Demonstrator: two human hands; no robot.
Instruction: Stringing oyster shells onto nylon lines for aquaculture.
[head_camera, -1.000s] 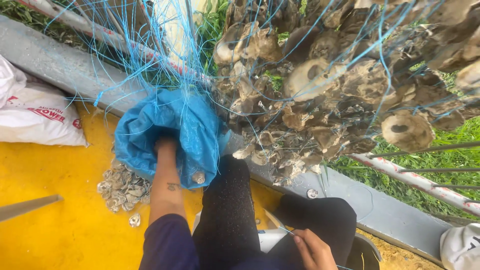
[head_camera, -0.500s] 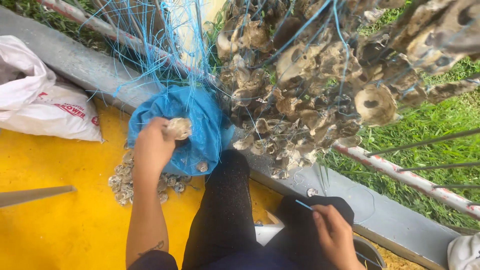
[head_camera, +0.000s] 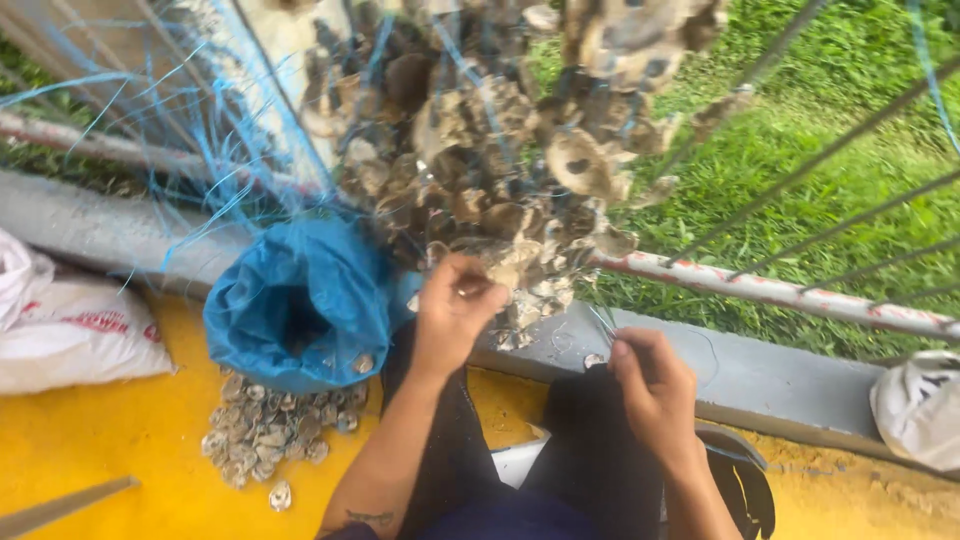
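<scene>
Left hand: we had raised it (head_camera: 455, 310) out of the blue bag (head_camera: 300, 300) to the shell cluster (head_camera: 500, 170) at 12 o'clock, fingers pinched shut on a shell (head_camera: 510, 265).
Right hand: ours (head_camera: 650, 385) had lifted at 4 o'clock, fingertips closed on a thin blue string (head_camera: 603, 322).
Shift: the fetched shell had reached the cluster, so stringing seemed under way.
Loose shells: a pile (head_camera: 265, 430) lay on the yellow floor (head_camera: 120, 440) at 8 o'clock below the bag.
</scene>
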